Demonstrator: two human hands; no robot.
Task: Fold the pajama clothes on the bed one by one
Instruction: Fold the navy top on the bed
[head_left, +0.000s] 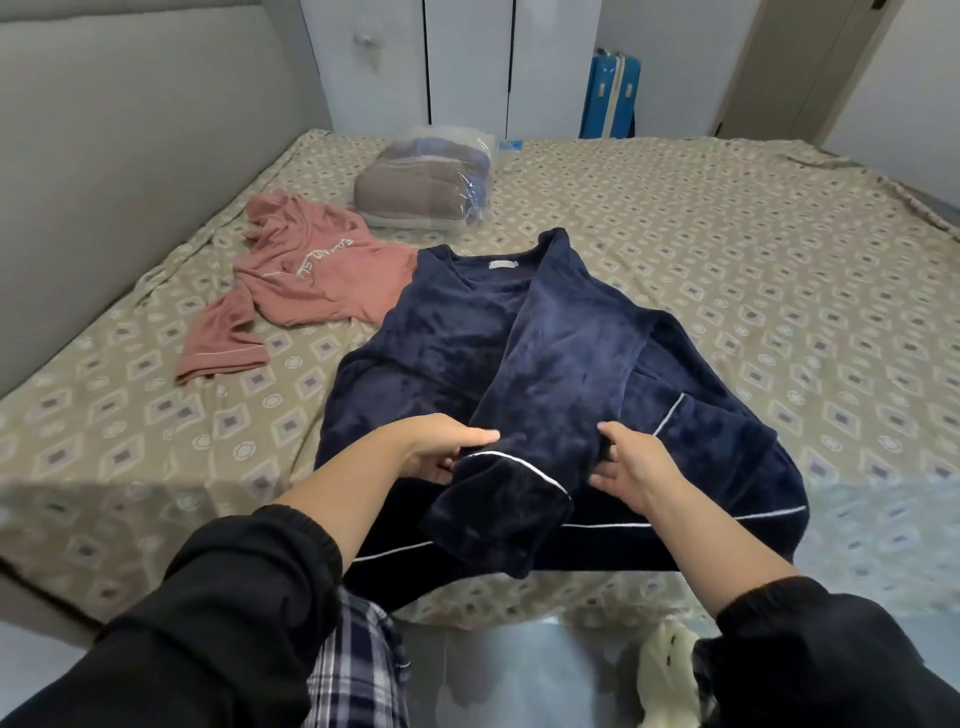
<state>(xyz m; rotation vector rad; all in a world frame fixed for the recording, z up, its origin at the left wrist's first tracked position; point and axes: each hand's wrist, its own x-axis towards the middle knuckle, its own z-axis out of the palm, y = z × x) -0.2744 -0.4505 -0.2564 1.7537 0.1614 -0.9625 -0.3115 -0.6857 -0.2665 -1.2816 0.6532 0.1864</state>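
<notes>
The dark blue fleece pajama top with white piping (447, 338) lies flat in the middle of the beige patterned bed sheet (727, 249), with one sleeve (561, 364) folded across it. Our left hand (441, 449) grips the sleeve at 9 o'clock, thumb on top. Our right hand (631, 467), at 3 o'clock, seems to pinch its edge. A pink pajama top (311, 270) lies at 10 o'clock.

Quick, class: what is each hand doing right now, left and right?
Left hand: holding the cuff end of the navy pajama sleeve, thumb on top.
Right hand: holding the same sleeve at its other edge.
</notes>
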